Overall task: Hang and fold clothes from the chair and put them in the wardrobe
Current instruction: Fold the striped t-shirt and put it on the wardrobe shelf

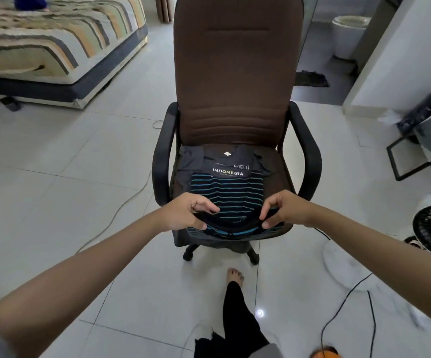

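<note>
White-tiled bedroom floor (54, 161); striped bed (41, 42) far left. Brown office chair (237, 81), centre: seat bears dark printed shirt (228, 161) beneath folded striped garment (227, 192). Left hand (188, 213) and right hand (283, 210) each pinch the striped garment's near edge.

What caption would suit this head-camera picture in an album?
Both hands, left and right, pinch a striped shirt atop folded clothes on a brown office chair.

I see the brown office chair (237, 81); folded on its seat lie a striped shirt (227, 192) over a dark "INDONESIA" T-shirt (228, 164).
</note>
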{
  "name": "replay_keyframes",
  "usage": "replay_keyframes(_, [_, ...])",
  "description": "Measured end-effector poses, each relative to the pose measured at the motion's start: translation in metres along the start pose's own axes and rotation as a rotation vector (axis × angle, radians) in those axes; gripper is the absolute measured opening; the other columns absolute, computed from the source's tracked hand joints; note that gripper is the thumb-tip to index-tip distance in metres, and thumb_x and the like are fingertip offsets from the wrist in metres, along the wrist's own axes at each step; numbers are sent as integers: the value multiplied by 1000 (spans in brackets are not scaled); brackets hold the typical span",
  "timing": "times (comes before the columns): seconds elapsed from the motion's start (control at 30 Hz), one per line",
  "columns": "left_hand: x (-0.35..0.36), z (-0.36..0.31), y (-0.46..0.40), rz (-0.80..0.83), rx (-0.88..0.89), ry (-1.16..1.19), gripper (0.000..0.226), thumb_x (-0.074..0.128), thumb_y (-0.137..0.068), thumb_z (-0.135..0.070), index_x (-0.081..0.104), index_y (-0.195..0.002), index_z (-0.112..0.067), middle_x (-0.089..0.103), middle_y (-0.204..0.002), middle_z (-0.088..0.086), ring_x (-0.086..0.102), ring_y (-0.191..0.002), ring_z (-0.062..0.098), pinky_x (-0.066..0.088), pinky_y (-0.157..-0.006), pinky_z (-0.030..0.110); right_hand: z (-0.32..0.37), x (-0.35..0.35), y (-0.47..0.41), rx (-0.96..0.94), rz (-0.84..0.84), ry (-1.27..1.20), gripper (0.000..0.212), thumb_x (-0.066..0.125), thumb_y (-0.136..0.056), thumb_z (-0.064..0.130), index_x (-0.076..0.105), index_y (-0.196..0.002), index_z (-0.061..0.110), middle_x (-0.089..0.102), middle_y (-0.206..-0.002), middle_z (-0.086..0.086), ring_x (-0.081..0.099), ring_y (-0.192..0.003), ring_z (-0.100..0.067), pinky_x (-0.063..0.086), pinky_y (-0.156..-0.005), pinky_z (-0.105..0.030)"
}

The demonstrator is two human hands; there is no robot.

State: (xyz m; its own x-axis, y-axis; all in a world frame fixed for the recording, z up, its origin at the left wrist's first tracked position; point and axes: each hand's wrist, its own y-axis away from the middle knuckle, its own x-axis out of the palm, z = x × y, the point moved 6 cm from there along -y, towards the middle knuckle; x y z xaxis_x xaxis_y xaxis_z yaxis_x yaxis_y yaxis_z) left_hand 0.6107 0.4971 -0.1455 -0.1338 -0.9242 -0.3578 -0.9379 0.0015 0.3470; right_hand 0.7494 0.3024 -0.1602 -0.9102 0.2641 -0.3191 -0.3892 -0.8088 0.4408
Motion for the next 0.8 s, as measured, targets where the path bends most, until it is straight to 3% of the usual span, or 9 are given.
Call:
replay_keyframes(0.13, [-21,18,-32,-82,-51,-12,48,73,-71,10,67,-99,-29,69,-107,-7,62,-108,10,42,-104,34,-14,-17,-29,32,-56,-69,17,78,-70,-4,73,-77,10,73,-90,5,66,-97,-17,56,-83,-28])
replay_keyframes(0.27, [-47,34,-82,-178,-93,-30,38,74,-72,6,68,-93,-24,69,-105,3,63,-103,17,47,-101,36,-34,-43,-73,107,-124,-142,17,76,-71,-7,72,-79,8,71,-100,-6,66,-100,-26,58,-81,-34])
replay_keyframes(0.37, [-65,49,-129,-209,-145,-66,31,75,-72,6,68,-92,-16,68,-101,4,64,-98,19,50,-96,36,-54,-66,-118,158,-150,-137,17,77,-71,-6,73,-80,7,70,-104,-11,66,-101,-30,56,-85,-49])
replay_keyframes(0.43, [-79,66,-164,-199,-185,-123,28,75,-71,6,69,-94,-10,68,-101,7,64,-98,21,51,-93,35,-65,-80,-151,180,-157,-100,18,76,-72,-6,73,-80,10,69,-106,-11,66,-100,-28,57,-82,-43])
replay_keyframes(0.53, [-98,95,-218,-146,-245,-263,27,76,-71,1,68,-96,-6,67,-96,6,62,-88,18,51,-82,30,-83,-102,-204,201,-125,-6,21,74,-75,-6,72,-81,15,67,-106,-7,64,-97,-20,54,-64,-19])
replay_keyframes(0.63, [-115,124,-267,-109,-323,-375,27,77,-73,-5,67,-98,-4,63,-93,4,57,-87,17,40,-75,23,-108,-122,-255,196,-119,89,23,76,-75,-2,72,-83,18,66,-110,-5,60,-106,-20,55,-79,-25])
replay_keyframes(0.73, [-128,155,-306,-121,-371,-420,20,75,-73,-4,69,-92,0,62,-88,8,59,-89,23,38,-72,21,-138,-134,-295,237,-106,152,20,76,-76,3,70,-89,18,59,-121,-1,53,-115,-14,55,-64,-19])
replay_keyframes(0.8, [-132,174,-325,-143,-382,-430,18,75,-73,-4,69,-90,2,66,-91,13,61,-92,27,37,-72,20,-157,-136,-315,254,-92,196,23,78,-75,4,69,-90,20,59,-123,-3,52,-118,-17,53,-84,-30])
